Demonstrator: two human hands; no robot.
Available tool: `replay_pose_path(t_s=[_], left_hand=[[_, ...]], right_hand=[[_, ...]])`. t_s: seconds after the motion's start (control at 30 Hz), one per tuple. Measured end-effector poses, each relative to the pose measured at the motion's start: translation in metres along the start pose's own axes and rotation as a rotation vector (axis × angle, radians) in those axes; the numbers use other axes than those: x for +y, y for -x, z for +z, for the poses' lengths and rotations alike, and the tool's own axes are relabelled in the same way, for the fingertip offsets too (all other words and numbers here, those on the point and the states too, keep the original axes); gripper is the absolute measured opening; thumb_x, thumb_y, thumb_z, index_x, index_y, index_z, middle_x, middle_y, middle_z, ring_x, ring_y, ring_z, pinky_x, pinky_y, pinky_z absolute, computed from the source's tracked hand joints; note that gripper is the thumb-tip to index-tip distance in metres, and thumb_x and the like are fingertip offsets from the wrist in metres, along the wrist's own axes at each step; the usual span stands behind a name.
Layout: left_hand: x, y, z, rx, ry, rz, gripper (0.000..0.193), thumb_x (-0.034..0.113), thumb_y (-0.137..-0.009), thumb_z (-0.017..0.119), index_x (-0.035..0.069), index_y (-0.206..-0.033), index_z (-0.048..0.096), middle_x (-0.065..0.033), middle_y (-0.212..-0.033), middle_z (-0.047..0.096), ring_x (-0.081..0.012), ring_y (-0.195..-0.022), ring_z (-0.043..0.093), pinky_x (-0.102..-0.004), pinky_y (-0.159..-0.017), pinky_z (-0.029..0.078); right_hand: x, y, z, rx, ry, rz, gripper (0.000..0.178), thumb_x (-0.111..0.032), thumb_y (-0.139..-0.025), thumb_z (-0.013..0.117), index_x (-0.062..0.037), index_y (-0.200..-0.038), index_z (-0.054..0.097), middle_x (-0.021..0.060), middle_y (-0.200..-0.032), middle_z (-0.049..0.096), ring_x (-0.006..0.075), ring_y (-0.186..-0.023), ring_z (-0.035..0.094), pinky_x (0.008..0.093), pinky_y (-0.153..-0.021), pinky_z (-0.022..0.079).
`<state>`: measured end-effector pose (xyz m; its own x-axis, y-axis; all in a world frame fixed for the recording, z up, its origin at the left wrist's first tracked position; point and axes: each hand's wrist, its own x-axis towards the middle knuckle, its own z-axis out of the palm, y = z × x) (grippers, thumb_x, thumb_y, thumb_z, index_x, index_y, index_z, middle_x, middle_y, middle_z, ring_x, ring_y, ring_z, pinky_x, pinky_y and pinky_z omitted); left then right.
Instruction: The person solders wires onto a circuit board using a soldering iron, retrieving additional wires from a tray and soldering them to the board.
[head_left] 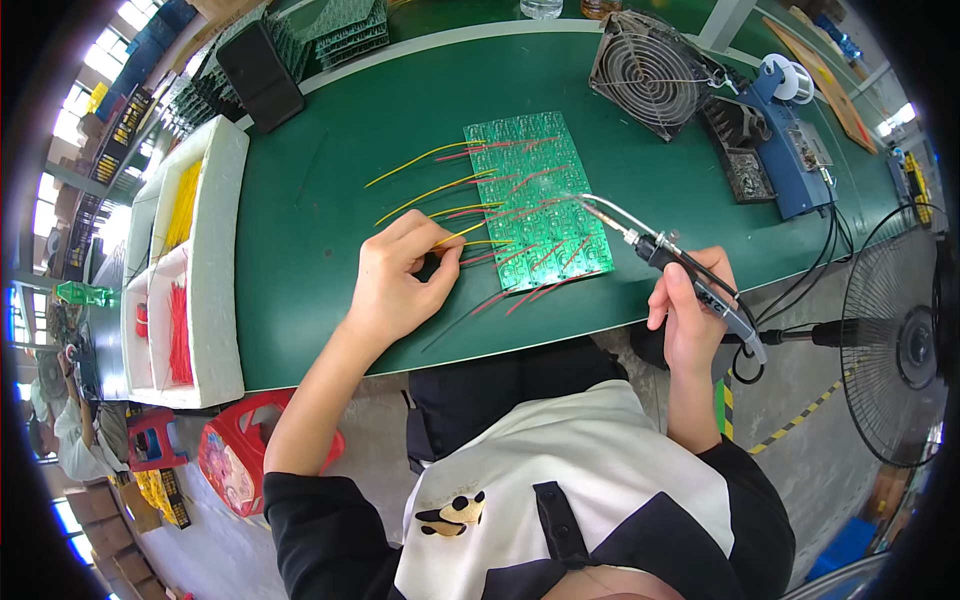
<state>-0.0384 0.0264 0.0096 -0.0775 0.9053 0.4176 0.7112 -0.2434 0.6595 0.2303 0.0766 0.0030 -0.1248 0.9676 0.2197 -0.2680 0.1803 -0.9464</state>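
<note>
Recording our left hand (405, 275) pinching a yellow wire (464, 234) at the left edge of the green circuit board (560, 225), which lies flat on the bench (300, 220). Our right hand (695, 310) grasps a soldering iron (655, 250), tip over the board; we cannot tell whether they touch. White foam box (222, 265) at left holds red wires (179, 335).
</note>
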Motion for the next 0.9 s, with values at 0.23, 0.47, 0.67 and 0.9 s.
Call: replay_pose_path(t_s=[0.23,0.47,0.67,0.9], left_hand=[[0.0,-0.001,0.0,0.028,-0.018,0.019,0.007,-0.003,-0.068,0.063,0.002,-0.072,0.063,-0.0034,-0.064,0.053,-0.0098,-0.046,0.043,-0.022,-0.04,0.032],[-0.003,0.002,0.0,0.03,-0.025,0.048,0.01,-0.003,-0.067,0.063,0.003,-0.075,0.065,-0.0033,-0.065,0.054,-0.0104,-0.047,0.044,-0.0221,-0.04,0.033],[-0.007,0.004,0.003,0.082,-0.089,0.187,0.015,-0.004,-0.065,0.064,0.004,-0.078,0.065,-0.0037,-0.068,0.053,-0.0136,-0.05,0.051,-0.0245,-0.043,0.041],[-0.01,0.007,0.005,0.115,-0.193,0.308,0.022,-0.005,-0.061,0.064,0.004,-0.082,0.065,-0.0028,-0.071,0.052,-0.0146,-0.052,0.054,-0.0259,-0.043,0.044]], right_hand=[[0.0,0.009,0.012,-0.102,0.001,0.096,0.015,-0.002,-0.08,0.06,0.002,-0.083,0.047,0.0104,-0.06,0.057,0.0091,-0.041,0.051,0.0185,-0.038,0.041],[0.003,0.01,0.02,-0.136,0.005,0.106,0.015,-0.002,-0.079,0.061,0.002,-0.083,0.047,0.0096,-0.059,0.057,0.0085,-0.041,0.051,0.0181,-0.036,0.04],[0.005,0.011,0.022,-0.144,0.02,0.106,0.014,-0.001,-0.079,0.061,0.0023,-0.083,0.048,0.0095,-0.059,0.057,0.0081,-0.04,0.05,0.0181,-0.036,0.039],[0.004,0.011,0.022,-0.138,0.01,0.1,0.014,0.0,-0.079,0.06,0.0021,-0.083,0.047,0.0094,-0.059,0.057,0.0081,-0.04,0.05,0.0183,-0.036,0.039]])
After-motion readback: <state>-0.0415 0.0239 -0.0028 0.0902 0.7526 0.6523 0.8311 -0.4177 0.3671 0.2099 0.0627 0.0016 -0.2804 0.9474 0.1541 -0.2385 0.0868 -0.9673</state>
